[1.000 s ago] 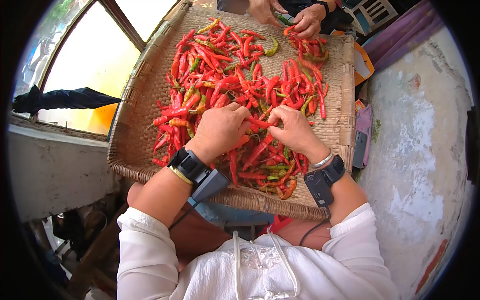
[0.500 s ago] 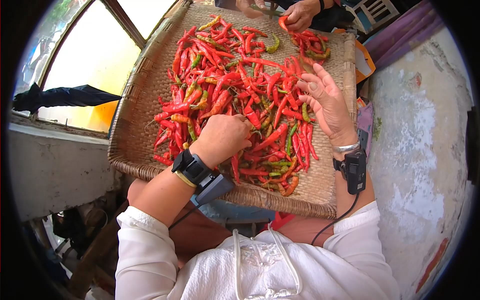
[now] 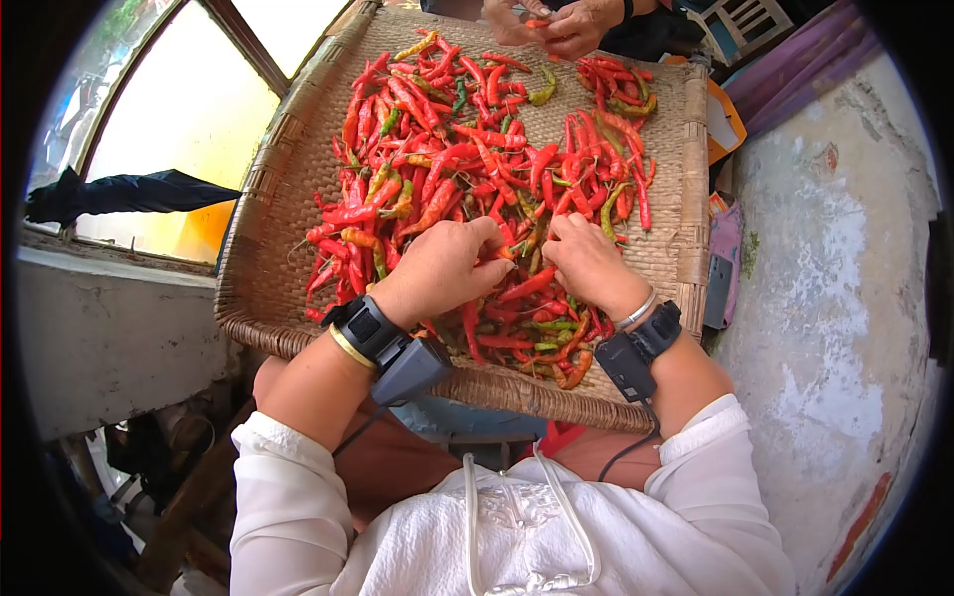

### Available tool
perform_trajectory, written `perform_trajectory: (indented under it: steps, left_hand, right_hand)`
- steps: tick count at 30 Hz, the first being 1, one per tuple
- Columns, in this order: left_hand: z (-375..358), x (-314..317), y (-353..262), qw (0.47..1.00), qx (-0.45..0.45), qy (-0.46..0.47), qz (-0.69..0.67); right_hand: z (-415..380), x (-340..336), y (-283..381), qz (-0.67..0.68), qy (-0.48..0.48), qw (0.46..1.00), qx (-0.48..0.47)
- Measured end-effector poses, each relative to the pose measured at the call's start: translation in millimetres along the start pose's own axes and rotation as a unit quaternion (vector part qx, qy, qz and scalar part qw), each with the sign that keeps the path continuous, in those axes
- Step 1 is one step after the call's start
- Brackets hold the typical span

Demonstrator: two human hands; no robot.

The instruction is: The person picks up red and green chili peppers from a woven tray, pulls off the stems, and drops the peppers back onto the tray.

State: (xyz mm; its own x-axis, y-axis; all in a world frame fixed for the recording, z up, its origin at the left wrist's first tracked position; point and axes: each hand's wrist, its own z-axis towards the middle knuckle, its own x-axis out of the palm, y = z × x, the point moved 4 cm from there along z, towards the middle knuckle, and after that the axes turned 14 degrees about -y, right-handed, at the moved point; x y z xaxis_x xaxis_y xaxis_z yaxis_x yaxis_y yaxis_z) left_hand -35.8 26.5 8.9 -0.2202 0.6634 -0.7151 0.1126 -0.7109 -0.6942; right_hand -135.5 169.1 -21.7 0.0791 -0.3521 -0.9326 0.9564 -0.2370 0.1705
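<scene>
A wide woven tray holds a heap of chili peppers, mostly red with some green and yellowish ones. Over the near middle of the heap, my left hand is closed, thumb and fingers pinching a red chili pepper. Close beside it on the right, my right hand has its fingertips pressed together. Whatever those fingertips hold, if anything, is hidden from me. Green and brownish peppers lie below and between both hands.
Across the tray, another person's hands hold a small red piece. A separate small pile of peppers sits at the far right. At the left are a window and a folded dark umbrella; a worn wall stands at the right.
My right hand, spread open above the right side before, has come down and left and closed beside my left hand. The other person's hands have shifted left.
</scene>
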Motion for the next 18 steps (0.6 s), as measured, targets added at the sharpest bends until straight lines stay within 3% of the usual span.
perform_trajectory:
  steps: [1, 3, 4, 5, 7, 9, 12, 13, 15, 16, 17, 18]
  left_hand:
    - [1.4, 0.6, 0.8, 1.0, 0.0, 0.0, 0.0]
    - [4.6, 0.2, 5.5, 0.968, -0.079, -0.031, -0.234]
    - [5.3, -2.1, 3.5, 0.951, -0.126, -0.019, -0.282]
    - [6.9, -3.4, 2.9, 0.951, -0.126, -0.022, -0.283]
    - [8.1, -6.4, 7.7, 0.899, -0.206, -0.064, -0.381]
    - [7.1, -10.6, 7.1, 0.876, -0.223, -0.056, -0.423]
    - [6.3, -10.7, 9.6, 0.87, -0.242, -0.041, -0.427]
    - [5.4, -8.8, 10.3, 0.862, -0.248, -0.036, -0.441]
    - [4.4, -5.9, 11.1, 0.853, -0.255, -0.031, -0.454]
    - [4.3, -5.0, 11.7, 0.844, -0.263, -0.034, -0.467]
    - [4.2, -4.4, 12.2, 0.834, -0.272, -0.038, -0.479]
    - [4.7, -4.3, 12.7, 0.825, -0.282, -0.042, -0.489]
  right_hand:
    - [1.6, -3.7, -1.8, 0.0, 0.0, 1.0, 0.0]
    - [6.3, -18.0, -8.2, 0.091, 0.048, 0.994, 0.035]
    - [8.0, -28.5, -11.2, 0.139, 0.141, 0.971, 0.135]
    - [12.1, -42.4, -11.1, 0.138, 0.142, 0.971, 0.132]
    - [9.9, -54.9, -19.4, 0.251, 0.2, 0.913, 0.252]
    - [7.4, -52.7, -33.9, 0.291, 0.195, 0.893, 0.283]
    - [14.7, -58.6, -46.9, 0.498, -0.054, 0.758, 0.417]
    - [19.3, -54.5, -41.3, 0.498, -0.056, 0.758, 0.418]
    - [23.1, -55.4, -41.6, 0.534, -0.272, 0.693, 0.4]
    - [22.7, -49.8, -44.4, 0.468, -0.203, 0.771, 0.381]
    - [20.2, -45.8, -47.1, 0.468, -0.203, 0.771, 0.381]
    - [20.0, -33.8, -40.8, 0.465, -0.069, 0.805, 0.363]
